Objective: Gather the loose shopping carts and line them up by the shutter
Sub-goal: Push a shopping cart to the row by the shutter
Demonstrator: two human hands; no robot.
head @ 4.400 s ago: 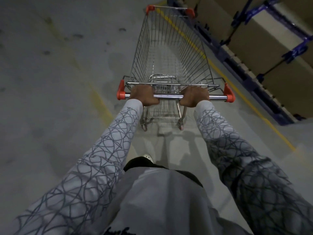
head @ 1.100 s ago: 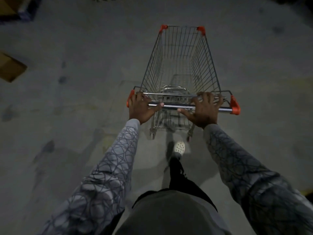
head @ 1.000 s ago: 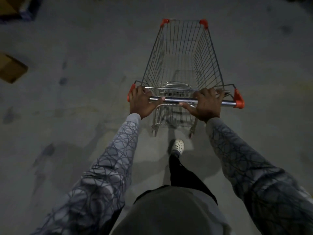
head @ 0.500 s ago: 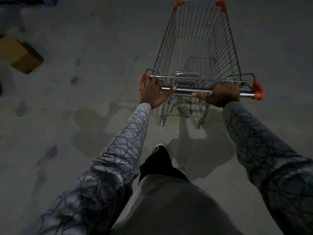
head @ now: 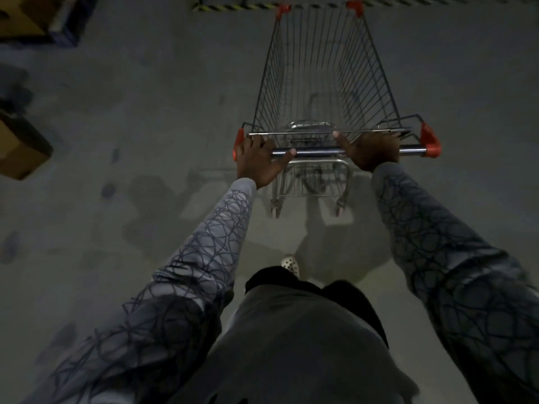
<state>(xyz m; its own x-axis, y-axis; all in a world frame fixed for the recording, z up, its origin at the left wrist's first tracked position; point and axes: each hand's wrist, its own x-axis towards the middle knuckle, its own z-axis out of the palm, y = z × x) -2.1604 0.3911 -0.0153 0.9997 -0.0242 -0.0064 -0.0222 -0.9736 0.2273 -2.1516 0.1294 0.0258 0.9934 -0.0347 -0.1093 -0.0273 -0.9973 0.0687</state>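
In the head view, you have a wire shopping cart (head: pixel 320 68) straight ahead of you on the concrete floor (head: pixel 145 112), its basket empty and its nose close to a black-and-yellow striped line (head: pixel 233 6) at the top edge of the picture. No shutter shows here, and no other cart.

Your left hand (head: pixel 256 158) sits at the far left end of the handle bar (head: pixel 315 153), fingers curled over the top and thumb laid along the tube toward the middle. Your right hand (head: pixel 370 153) wraps the bar right of centre, fingers closed over it, thumb lifted toward the basket's rear rim.

Empty, this cart should feel light and stiff, and it likely rolls freely on its casters (head: pixel 275 209), so it may swing wide if you push harder from one side. The steel tube looks smooth and could slip in a loose grasp. Holding the bar with hands well apart is probably the best purchase for steering.

A cardboard box (head: pixel 20 150) lies on the floor well off to your left, and one shoe (head: pixel 290 263) shows below the cart.
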